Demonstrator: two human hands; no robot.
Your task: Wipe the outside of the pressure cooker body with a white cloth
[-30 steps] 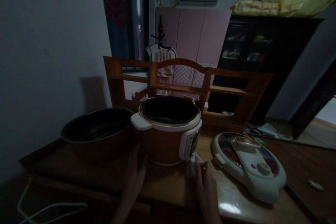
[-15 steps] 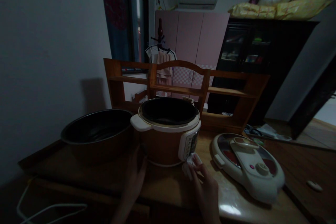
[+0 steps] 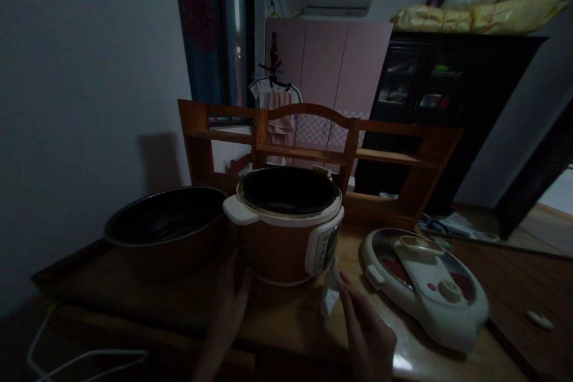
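An electric pressure cooker (image 3: 277,250) with a brown body, white handle and dark inner pot stands uncovered on the wooden desk (image 3: 286,322). My right hand (image 3: 367,325) pinches a crumpled white tissue (image 3: 330,295), which hangs just in front of the cooker's control panel. By the cooker's lower left side is my left hand (image 3: 231,292), fingers apart and nothing seen in it; dim light hides whether it touches the cooker. The cooker's lid (image 3: 425,286), white with a dial and a pink button, lies to the right.
A large dark round basin (image 3: 165,239) stands at the left against the wall. Behind the cooker rises a wooden shelf rack (image 3: 308,152). A white cable (image 3: 89,355) loops at the lower left. On the right surface lies a small white object (image 3: 539,319).
My right hand has moved right and a little down, drawing the tissue away from the cooker's base below the panel. My left hand stays almost where it was.
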